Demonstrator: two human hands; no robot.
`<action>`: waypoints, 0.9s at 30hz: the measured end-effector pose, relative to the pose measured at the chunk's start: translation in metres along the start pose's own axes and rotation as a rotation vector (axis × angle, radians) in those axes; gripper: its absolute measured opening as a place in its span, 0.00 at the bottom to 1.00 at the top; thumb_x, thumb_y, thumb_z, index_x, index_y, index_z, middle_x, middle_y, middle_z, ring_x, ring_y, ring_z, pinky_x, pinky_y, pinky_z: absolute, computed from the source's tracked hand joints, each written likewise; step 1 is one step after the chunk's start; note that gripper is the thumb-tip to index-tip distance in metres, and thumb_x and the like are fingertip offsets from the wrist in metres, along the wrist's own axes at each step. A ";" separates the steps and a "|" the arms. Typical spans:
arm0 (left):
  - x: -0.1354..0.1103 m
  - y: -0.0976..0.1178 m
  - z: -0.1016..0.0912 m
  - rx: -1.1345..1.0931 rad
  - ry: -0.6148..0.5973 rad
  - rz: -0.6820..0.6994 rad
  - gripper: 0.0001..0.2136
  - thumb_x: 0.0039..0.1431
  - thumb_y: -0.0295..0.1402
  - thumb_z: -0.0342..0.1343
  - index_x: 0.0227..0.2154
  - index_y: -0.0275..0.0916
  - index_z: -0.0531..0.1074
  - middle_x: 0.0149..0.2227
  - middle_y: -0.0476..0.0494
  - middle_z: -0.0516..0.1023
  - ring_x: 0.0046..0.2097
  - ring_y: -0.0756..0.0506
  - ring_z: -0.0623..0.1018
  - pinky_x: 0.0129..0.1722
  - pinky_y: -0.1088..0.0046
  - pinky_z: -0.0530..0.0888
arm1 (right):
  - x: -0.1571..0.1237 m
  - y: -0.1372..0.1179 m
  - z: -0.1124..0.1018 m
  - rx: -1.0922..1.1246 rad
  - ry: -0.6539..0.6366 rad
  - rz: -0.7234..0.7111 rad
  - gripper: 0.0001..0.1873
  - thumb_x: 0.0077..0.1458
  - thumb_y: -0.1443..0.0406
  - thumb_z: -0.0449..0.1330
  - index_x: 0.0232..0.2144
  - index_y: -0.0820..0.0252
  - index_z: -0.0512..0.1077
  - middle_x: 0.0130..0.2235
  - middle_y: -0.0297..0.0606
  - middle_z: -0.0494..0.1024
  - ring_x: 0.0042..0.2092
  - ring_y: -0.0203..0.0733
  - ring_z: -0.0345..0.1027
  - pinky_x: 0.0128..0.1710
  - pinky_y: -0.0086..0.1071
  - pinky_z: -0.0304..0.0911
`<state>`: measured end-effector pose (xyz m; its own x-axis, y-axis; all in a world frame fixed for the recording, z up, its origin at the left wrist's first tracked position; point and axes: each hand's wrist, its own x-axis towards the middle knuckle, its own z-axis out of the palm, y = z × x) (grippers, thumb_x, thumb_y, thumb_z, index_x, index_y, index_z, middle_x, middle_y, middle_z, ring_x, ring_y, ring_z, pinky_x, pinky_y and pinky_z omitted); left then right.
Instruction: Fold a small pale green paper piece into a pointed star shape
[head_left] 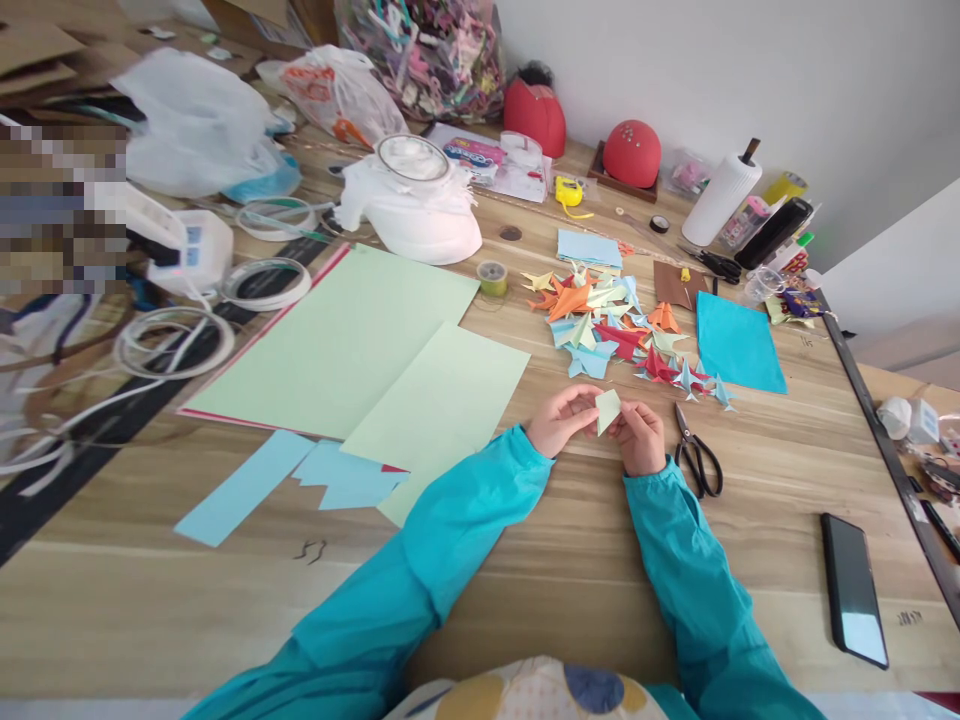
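Between my two hands, just above the table, is a small piece of folded pale green paper (pixel 607 411). My left hand (pixel 564 418) pinches its left side with thumb and fingers. On the right edge, the fingertips of my right hand (pixel 637 432) close on the same paper. Beyond the hands lies a pile of folded paper cranes (pixel 592 325) in orange, red, blue, yellow and pale green. Black-handled scissors (pixel 699 455) rest on the wood right of my right hand. Pale green sheets (pixel 442 390) spread out to the left.
Blue paper strips (pixel 244 488) lie front left. A phone (pixel 855 590) is at the right, a turquoise cloth-like square (pixel 741 342) behind the scissors. At the back stand a white bag-wrapped bundle (pixel 412 200), a yellow tape measure (pixel 570 192) and red domes (pixel 631 153). Coiled cables (pixel 176 340) crowd the left.
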<state>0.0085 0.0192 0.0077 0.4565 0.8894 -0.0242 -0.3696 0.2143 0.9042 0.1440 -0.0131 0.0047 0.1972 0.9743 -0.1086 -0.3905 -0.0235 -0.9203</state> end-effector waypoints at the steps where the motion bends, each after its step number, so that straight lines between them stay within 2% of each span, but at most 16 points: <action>1: 0.000 0.000 0.000 -0.007 0.007 -0.001 0.17 0.44 0.36 0.59 0.37 0.34 0.67 0.29 0.47 0.72 0.26 0.52 0.71 0.25 0.74 0.69 | 0.000 0.000 0.000 -0.004 -0.008 0.000 0.10 0.44 0.61 0.60 0.18 0.61 0.68 0.18 0.29 0.68 0.18 0.30 0.57 0.18 0.27 0.53; 7: 0.001 -0.001 0.001 -0.026 0.090 -0.015 0.13 0.45 0.41 0.57 0.27 0.35 0.67 0.24 0.50 0.71 0.26 0.52 0.70 0.25 0.76 0.67 | 0.000 0.004 -0.002 -0.112 -0.043 -0.031 0.10 0.45 0.60 0.60 0.19 0.60 0.69 0.17 0.30 0.68 0.20 0.32 0.58 0.20 0.27 0.54; 11: 0.002 -0.001 0.000 0.106 0.181 0.027 0.14 0.47 0.43 0.55 0.22 0.35 0.66 0.20 0.51 0.67 0.24 0.53 0.67 0.24 0.77 0.64 | -0.002 0.005 -0.002 -0.261 -0.116 -0.086 0.13 0.47 0.59 0.59 0.17 0.60 0.68 0.16 0.30 0.67 0.20 0.32 0.58 0.22 0.28 0.55; 15: 0.001 -0.002 -0.001 0.251 0.213 0.060 0.13 0.47 0.41 0.56 0.21 0.35 0.67 0.19 0.52 0.65 0.23 0.54 0.65 0.22 0.77 0.61 | -0.005 0.002 0.000 -0.369 -0.194 -0.101 0.13 0.48 0.59 0.58 0.18 0.60 0.68 0.17 0.30 0.67 0.22 0.33 0.59 0.24 0.29 0.56; 21: 0.001 -0.001 0.000 0.271 0.273 0.046 0.12 0.46 0.40 0.57 0.23 0.35 0.66 0.18 0.53 0.65 0.22 0.54 0.65 0.21 0.79 0.62 | -0.006 0.001 0.002 -0.363 -0.173 -0.085 0.12 0.46 0.59 0.59 0.19 0.60 0.69 0.17 0.30 0.67 0.21 0.33 0.59 0.23 0.29 0.56; 24: 0.002 0.001 -0.001 0.207 0.240 0.104 0.11 0.45 0.36 0.58 0.31 0.36 0.67 0.22 0.53 0.68 0.25 0.54 0.68 0.25 0.79 0.65 | -0.004 0.003 0.002 -0.362 -0.110 -0.060 0.10 0.45 0.60 0.61 0.20 0.60 0.69 0.16 0.29 0.67 0.19 0.32 0.58 0.21 0.28 0.56; 27: 0.001 0.000 -0.002 0.122 0.115 0.101 0.12 0.47 0.34 0.56 0.35 0.36 0.69 0.29 0.48 0.73 0.32 0.50 0.72 0.33 0.75 0.68 | 0.000 0.005 -0.001 -0.269 -0.024 -0.045 0.10 0.44 0.60 0.61 0.19 0.61 0.69 0.15 0.29 0.67 0.18 0.32 0.58 0.19 0.28 0.55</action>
<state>0.0070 0.0207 0.0066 0.3238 0.9457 0.0273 -0.3048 0.0769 0.9493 0.1425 -0.0137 -0.0003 0.1863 0.9807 -0.0592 -0.1281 -0.0355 -0.9911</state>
